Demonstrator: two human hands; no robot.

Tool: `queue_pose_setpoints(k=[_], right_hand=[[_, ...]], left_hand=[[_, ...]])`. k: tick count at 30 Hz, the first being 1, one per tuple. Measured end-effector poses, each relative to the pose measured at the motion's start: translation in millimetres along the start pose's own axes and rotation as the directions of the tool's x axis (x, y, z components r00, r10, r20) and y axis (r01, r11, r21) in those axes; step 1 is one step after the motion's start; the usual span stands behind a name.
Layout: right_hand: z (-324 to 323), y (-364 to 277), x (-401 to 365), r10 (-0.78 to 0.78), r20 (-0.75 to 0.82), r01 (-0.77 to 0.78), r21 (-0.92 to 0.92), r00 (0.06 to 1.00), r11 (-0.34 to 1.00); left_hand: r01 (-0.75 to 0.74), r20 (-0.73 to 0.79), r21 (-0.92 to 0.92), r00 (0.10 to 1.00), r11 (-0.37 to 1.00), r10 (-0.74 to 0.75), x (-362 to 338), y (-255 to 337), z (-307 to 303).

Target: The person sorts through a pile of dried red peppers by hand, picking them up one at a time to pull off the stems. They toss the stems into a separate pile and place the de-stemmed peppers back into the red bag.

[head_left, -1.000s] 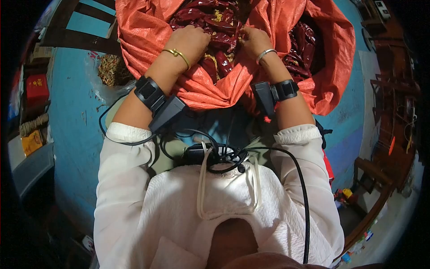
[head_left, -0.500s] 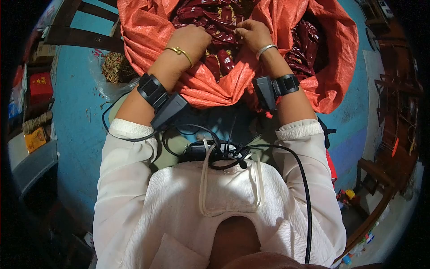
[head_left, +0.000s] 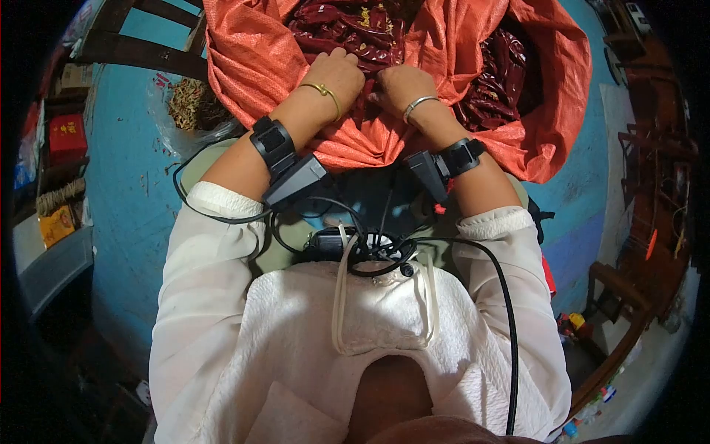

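Glossy dark-red dried chilies [head_left: 318, 29] fill an orange woven sack [head_left: 251, 66] in front of me. Over its near side, my left hand [head_left: 336, 78] is closed, fingers curled downward and tips hidden. Close by on the right, my right hand [head_left: 407, 87] is also closed, its knuckles up and its thumb side turned toward the left hand. Dark red shows in the gap between them, but I cannot make out what either hand holds. More chilies [head_left: 503, 70] lie in a second orange sack opening [head_left: 562, 81] to the right.
Left of the sacks, a clear plastic bag [head_left: 166, 122] holds small stems and scraps [head_left: 196, 106]. A dark wooden chair [head_left: 140, 55] stands beyond it. Black cables [head_left: 362, 244] cross my lap. Wooden furniture [head_left: 651, 148] lines the right side of the blue floor [head_left: 126, 222].
Both hands have come nearer to me and closer together, away from the chilies deeper in the sack. The right hand's fingers, pinched before, are now curled under.
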State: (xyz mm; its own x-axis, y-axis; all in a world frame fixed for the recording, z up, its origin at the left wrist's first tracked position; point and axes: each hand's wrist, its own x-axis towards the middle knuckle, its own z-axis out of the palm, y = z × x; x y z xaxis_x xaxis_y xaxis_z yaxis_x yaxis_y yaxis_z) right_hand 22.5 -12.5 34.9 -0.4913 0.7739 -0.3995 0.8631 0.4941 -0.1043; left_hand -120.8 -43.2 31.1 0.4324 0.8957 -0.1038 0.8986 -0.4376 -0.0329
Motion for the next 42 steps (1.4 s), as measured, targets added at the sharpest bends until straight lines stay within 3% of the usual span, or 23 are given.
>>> queue_pose_setpoints(k=[4, 6, 8, 10, 11, 12, 13, 14, 15, 16, 17, 20, 21, 22, 24, 25, 27, 28, 30, 37, 42], right_hand=[[7, 10, 7, 0.036, -0.086, -0.027, 0.103, 0.996, 0.994], [7, 19, 12, 0.056, -0.108, -0.038, 0.157, 0.993, 0.987], [8, 27, 18, 0.170, -0.225, -0.117, 0.232, 0.960, 0.966], [9, 33, 19, 0.171, -0.286, -0.089, 0.279, 0.943, 0.956], [12, 35, 22, 0.176, -0.327, -0.074, 0.303, 0.928, 0.950], [13, 34, 22, 0.182, -0.367, -0.057, 0.326, 0.912, 0.944], [14, 33, 22, 0.182, -0.367, -0.057, 0.326, 0.912, 0.944], [16, 30, 22, 0.060, -0.343, 0.053, 0.313, 0.937, 0.948], [16, 27, 21, -0.062, -0.317, 0.163, 0.303, 0.947, 0.939], [17, 24, 18, -0.135, -0.300, 0.236, 0.334, 0.944, 0.912], [14, 24, 16, -0.123, -0.306, 0.224, 0.322, 0.944, 0.920], [-1, 39, 23, 0.022, -0.376, 0.097, 0.295, 0.926, 0.951], [8, 55, 35, 0.044, -0.496, 0.175, 0.385, 0.867, 0.906], [10, 61, 41, 0.165, -0.494, 0.165, 0.556, 0.854, 0.815], [15, 65, 55, 0.189, -0.526, 0.235, 0.635, 0.829, 0.736], [15, 64, 57, 0.190, -0.527, 0.236, 0.636, 0.829, 0.734], [14, 57, 62, 0.128, -0.623, 0.136, 0.359, 0.772, 0.924], [14, 53, 64, 0.130, -0.622, 0.135, 0.361, 0.772, 0.923], [17, 49, 68, 0.109, -0.630, 0.013, 0.185, 0.769, 0.983], [20, 45, 77, 0.173, -0.589, -0.121, 0.127, 0.789, 0.984], [6, 34, 60, 0.120, -0.601, -0.017, 0.174, 0.791, 0.985]], left_hand=[[0.011, 0.062, -0.064, 0.998, 0.998, -0.007, 4, -9, -9], [0.125, 0.072, -0.055, 0.990, 0.991, -0.120, 7, -23, -16], [0.250, -0.013, -0.104, 0.967, 0.963, -0.253, 7, -36, -25], [0.338, -0.100, -0.106, 0.932, 0.935, -0.348, 6, -42, -32], [0.339, -0.100, -0.107, 0.932, 0.935, -0.349, 7, -42, -30], [0.337, -0.200, -0.119, 0.913, 0.934, -0.355, 7, -41, -29], [0.333, -0.299, -0.130, 0.885, 0.934, -0.357, 8, -39, -28], [0.333, -0.299, -0.129, 0.885, 0.934, -0.357, 10, -38, -27], [0.143, -0.458, -0.131, 0.869, 0.981, -0.188, 12, -34, -30], [-0.051, -0.603, -0.099, 0.797, 0.994, -0.019, 15, -29, -33], [-0.145, -0.629, -0.028, 0.771, 0.989, 0.095, 18, -24, -36], [-0.243, -0.501, -0.023, 0.842, 0.970, 0.199, 33, -17, -11], [-0.207, -0.452, 0.018, 0.871, 0.978, 0.192, 34, -15, -2], [-0.202, -0.452, 0.014, 0.872, 0.979, 0.186, 33, -14, 1], [-0.090, -0.224, -0.027, 0.971, 0.996, 0.082, 31, -13, 2], [-0.094, -0.223, -0.033, 0.971, 0.995, 0.084, 31, -14, 0], [-0.092, -0.220, -0.025, 0.972, 0.995, 0.084, 28, -16, -1], [-0.088, -0.218, -0.020, 0.973, 0.996, 0.082, 26, -18, -2], [-0.103, -0.219, -0.028, 0.971, 0.994, 0.094, 20, -20, -5], [-0.090, -0.246, -0.015, 0.966, 0.996, 0.083, 10, -34, -6], [-0.037, -0.237, 0.027, 0.970, 0.999, 0.043, 10, -40, -10]])
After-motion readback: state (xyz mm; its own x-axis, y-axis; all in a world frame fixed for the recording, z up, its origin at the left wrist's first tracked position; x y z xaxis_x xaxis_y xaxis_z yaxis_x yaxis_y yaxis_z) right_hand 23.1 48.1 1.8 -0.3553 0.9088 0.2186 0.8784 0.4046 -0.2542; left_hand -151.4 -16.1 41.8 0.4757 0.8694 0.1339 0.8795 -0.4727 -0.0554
